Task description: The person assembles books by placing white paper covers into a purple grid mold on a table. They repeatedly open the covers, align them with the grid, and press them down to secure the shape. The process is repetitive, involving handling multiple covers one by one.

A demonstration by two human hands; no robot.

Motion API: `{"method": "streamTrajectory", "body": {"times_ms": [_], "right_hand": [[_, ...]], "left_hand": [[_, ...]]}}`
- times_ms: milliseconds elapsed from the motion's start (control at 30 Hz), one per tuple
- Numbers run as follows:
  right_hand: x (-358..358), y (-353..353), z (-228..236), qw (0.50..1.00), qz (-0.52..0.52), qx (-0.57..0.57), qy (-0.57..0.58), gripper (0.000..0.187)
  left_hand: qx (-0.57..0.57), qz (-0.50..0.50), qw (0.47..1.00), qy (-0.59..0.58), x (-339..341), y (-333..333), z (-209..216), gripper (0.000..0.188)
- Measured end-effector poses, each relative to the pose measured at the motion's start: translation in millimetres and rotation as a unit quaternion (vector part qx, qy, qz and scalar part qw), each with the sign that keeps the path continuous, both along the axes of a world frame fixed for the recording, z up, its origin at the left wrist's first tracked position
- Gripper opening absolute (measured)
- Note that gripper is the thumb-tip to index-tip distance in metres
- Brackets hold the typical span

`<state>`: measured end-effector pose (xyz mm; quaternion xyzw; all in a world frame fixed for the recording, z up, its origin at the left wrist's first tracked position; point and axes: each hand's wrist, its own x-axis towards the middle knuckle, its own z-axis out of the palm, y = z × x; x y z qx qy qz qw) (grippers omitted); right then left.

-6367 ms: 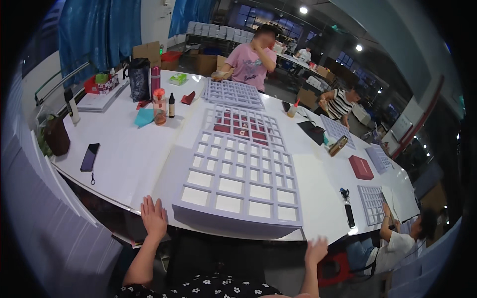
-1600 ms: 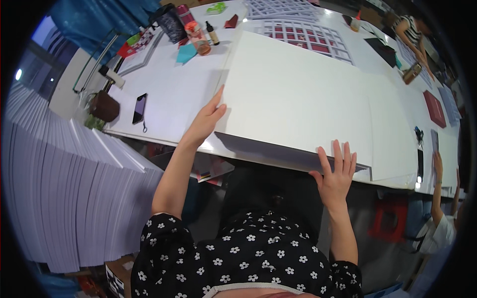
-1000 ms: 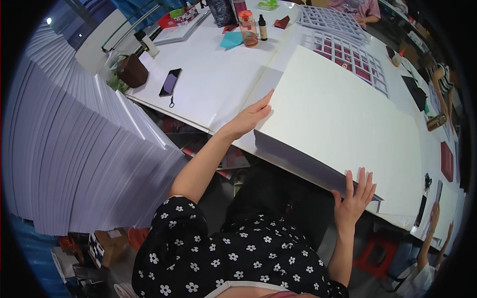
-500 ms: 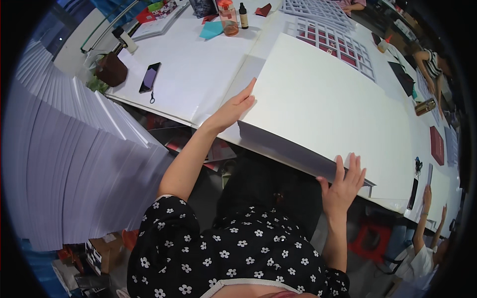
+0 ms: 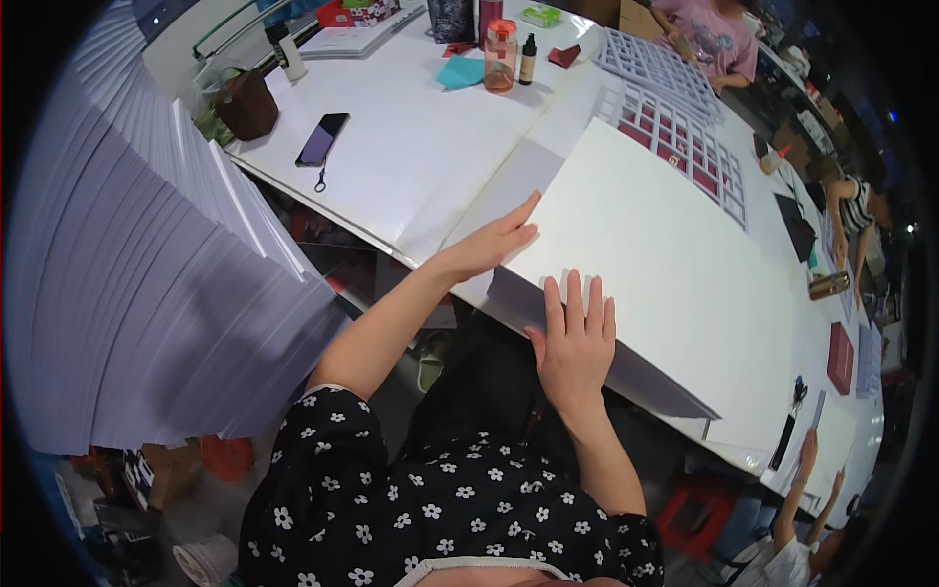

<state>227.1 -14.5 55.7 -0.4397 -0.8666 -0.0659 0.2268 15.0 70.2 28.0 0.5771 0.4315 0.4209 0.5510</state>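
A thick stack of large white sheets [image 5: 665, 264] lies in front of me, its near side reaching the table's front edge. My left hand [image 5: 494, 245] is at the stack's left edge near the front corner, fingers stretched out along it. Flat on top, by the near edge, rests my right hand [image 5: 577, 338], fingers straight and slightly apart. Neither hand is closed round anything. On my left rises a tall, fanned pile of white sheets [image 5: 147, 264], its edges uneven.
Left on the white table [image 5: 411, 147] are a phone [image 5: 323, 139], a brown holder [image 5: 246, 104] and an orange bottle [image 5: 500, 59]. White grid frames [image 5: 675, 137] lie beyond the stack. A person in pink [image 5: 719, 44] stands at the far side; others work at right.
My right hand has slid left along the stack's near edge, closer to my left hand. The view has shifted, bringing more of the far person into sight. My left hand stays by the left corner.
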Motion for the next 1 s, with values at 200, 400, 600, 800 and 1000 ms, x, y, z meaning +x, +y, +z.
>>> {"method": "streamTrajectory", "body": {"times_ms": [200, 400, 600, 800, 1000], "right_hand": [[-4.0, 0.4, -5.4, 1.000, -0.013, 0.009, -0.022, 0.063], [-0.5, 3.1, -7.9, 1.000, -0.021, 0.017, -0.012, 0.063], [15.7, 11.4, 6.1, 0.997, 0.012, -0.061, 0.054, 0.076], [112.5, -5.2, 7.5, 0.982, -0.161, -0.010, 0.094, 0.063], [237.4, -28.2, -7.0, 0.911, -0.390, 0.093, 0.097, 0.024]], "left_hand": [[-0.031, -0.008, 0.999, -0.028, -1.0, -7.2, 15.2, 0.070], [-0.017, 0.004, 0.998, -0.059, 3.1, 1.5, -4.5, 0.070], [-0.030, 0.040, 0.998, -0.029, 3.7, 4.1, -3.0, 0.064], [-0.008, 0.046, 0.998, 0.042, 18.4, 0.5, 12.0, 0.058], [0.013, 0.002, 0.987, 0.158, 22.1, 4.2, 25.8, 0.059]]}}
